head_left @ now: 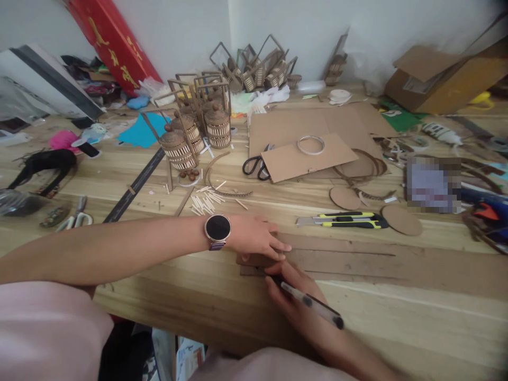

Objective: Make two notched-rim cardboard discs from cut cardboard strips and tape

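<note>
My left hand, with a round black watch on its wrist, lies flat with fingers stretched out on the left end of long brown cardboard strips on the wooden table. My right hand is closed around a black pen, its tip down at the near edge of the strips just below my left fingertips.
Two yellow-and-black utility knives lie just beyond the strips, with cardboard discs to their right. Farther back are black scissors, cardboard sheets with a ring, small cardboard lanterns, loose sticks and an open box.
</note>
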`<move>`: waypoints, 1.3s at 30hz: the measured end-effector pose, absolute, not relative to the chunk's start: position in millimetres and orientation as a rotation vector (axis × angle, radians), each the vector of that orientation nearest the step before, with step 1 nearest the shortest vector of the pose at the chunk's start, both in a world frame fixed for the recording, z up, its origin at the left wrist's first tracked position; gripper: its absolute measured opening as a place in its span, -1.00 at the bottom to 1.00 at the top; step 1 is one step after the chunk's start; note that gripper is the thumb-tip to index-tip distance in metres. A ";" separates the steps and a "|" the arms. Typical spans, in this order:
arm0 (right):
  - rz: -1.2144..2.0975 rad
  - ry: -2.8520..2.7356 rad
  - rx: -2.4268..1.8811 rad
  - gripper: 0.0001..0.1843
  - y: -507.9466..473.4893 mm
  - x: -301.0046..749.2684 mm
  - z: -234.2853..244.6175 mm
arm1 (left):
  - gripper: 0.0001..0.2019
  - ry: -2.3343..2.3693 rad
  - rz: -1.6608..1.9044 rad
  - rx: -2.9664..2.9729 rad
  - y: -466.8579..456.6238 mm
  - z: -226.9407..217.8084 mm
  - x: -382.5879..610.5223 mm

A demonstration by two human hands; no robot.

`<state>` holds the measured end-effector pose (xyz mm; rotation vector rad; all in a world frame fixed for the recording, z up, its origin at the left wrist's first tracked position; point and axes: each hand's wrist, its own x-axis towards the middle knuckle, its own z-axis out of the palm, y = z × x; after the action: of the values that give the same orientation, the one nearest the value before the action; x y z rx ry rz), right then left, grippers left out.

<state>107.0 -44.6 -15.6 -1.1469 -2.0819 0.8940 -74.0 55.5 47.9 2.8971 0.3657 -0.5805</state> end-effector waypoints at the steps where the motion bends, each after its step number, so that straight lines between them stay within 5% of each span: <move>1: 0.884 -2.075 -1.185 -0.90 -44.8 117.0 -12.4 | -0.31 0.372 -0.588 2.885 55.6 48.7 -73.2; 7: 0.777 -1.939 -1.370 -0.84 -42.7 152.2 5.8 | -0.29 0.384 -0.647 2.816 57.0 51.8 -69.9; 26: 1.018 -2.074 -1.021 -0.90 -39.4 79.9 -21.1 | -0.45 0.361 -0.522 2.914 56.6 43.7 -74.2; 39: 0.910 -2.057 -1.175 -0.89 -41.3 114.7 -10.7 | -0.34 0.314 -0.457 2.955 57.7 38.8 -77.0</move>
<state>114.7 -41.3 -10.7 -1.1755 -2.0565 0.9100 -77.0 57.7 38.8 2.9547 0.3142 -0.4568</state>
